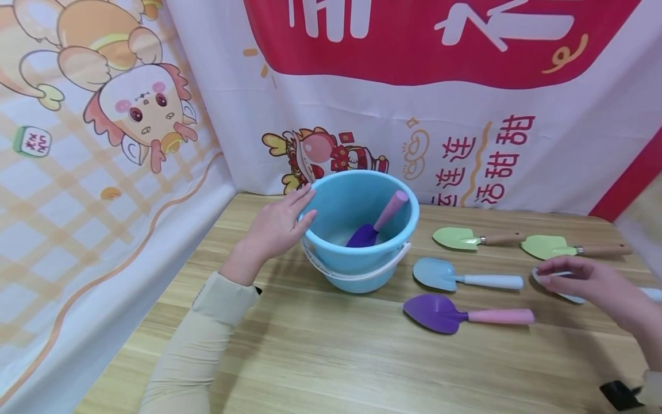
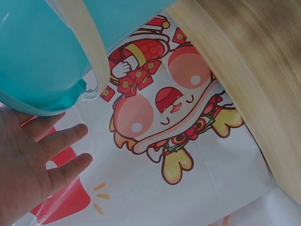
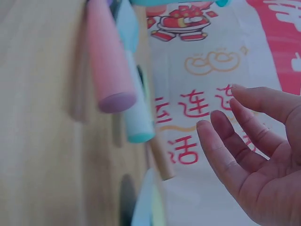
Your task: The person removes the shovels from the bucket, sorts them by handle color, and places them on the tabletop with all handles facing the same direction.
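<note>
My left hand [image 1: 279, 224] rests on the left rim of a light blue bucket [image 1: 357, 267], its fingers extended. In the left wrist view the fingers [image 2: 63, 136] lie spread beside the rim. A trowel with a purple blade and pink handle [image 1: 389, 211] leans inside the bucket. At the right, my right hand [image 1: 595, 284] hovers over a light blue trowel [image 1: 575, 298], whose blade it partly hides. The right wrist view shows those fingers [image 3: 223, 150] loosely bent, with nothing between them.
Left of that hand lie a blue trowel [image 1: 435, 275] and a purple trowel [image 1: 434, 313] with a pink handle. Two green trowels with wooden handles, one left [image 1: 457, 238] and one right [image 1: 549, 246], lie behind. Printed cloth [image 1: 331, 103] hangs along the table's back edge.
</note>
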Action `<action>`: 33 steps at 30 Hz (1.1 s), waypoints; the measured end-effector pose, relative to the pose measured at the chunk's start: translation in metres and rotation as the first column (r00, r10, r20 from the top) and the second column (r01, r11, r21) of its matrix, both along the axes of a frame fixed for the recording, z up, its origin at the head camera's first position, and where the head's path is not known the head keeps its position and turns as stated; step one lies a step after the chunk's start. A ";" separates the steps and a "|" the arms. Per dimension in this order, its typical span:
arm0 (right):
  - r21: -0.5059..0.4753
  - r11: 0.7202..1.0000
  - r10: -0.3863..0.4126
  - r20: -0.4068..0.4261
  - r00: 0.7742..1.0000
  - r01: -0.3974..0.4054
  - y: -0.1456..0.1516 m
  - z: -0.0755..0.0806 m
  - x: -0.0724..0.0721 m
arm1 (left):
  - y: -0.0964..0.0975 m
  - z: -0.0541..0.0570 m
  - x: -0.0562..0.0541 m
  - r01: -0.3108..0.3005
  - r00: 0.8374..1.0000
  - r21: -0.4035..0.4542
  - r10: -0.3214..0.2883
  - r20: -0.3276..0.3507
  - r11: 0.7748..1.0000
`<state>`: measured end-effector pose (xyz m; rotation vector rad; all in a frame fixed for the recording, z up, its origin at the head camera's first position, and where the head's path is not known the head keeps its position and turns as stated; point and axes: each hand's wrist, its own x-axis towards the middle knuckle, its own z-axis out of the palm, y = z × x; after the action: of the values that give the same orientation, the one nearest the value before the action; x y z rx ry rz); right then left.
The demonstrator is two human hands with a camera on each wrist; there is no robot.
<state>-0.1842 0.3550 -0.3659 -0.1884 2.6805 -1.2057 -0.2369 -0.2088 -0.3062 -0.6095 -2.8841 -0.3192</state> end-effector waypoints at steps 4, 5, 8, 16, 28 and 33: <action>0.017 1.000 -0.002 -0.043 0.999 0.003 -0.009 0.012 -0.006 | 0.000 0.000 0.000 0.000 1.000 -0.005 0.000 0.002 1.000; 0.021 1.000 -0.005 -0.045 0.999 0.006 -0.011 0.015 -0.007 | 0.000 0.000 0.000 0.001 1.000 -0.005 -0.001 0.002 1.000; 0.039 0.999 -0.001 -0.066 0.998 0.004 -0.019 0.023 -0.008 | 0.000 0.000 0.000 0.004 1.000 -0.003 -0.004 0.000 1.000; 0.159 0.987 0.058 -0.225 0.973 -0.022 -0.046 0.055 -0.013 | 0.000 0.000 -0.001 0.006 1.000 0.001 -0.006 -0.001 1.000; 0.184 0.982 0.023 -0.344 0.939 0.043 -0.081 0.108 -0.022 | 0.000 0.000 -0.002 0.009 1.000 0.001 -0.009 -0.001 1.000; 0.155 0.988 0.038 -0.374 0.926 0.022 -0.099 0.117 -0.024 | -0.001 -0.001 -0.002 0.009 1.000 -0.002 -0.009 0.001 1.000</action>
<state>-0.2084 0.2559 -0.2487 -0.4497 3.0829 -1.0375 -0.2392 -0.2099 -0.3071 -0.6225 -2.8838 -0.3185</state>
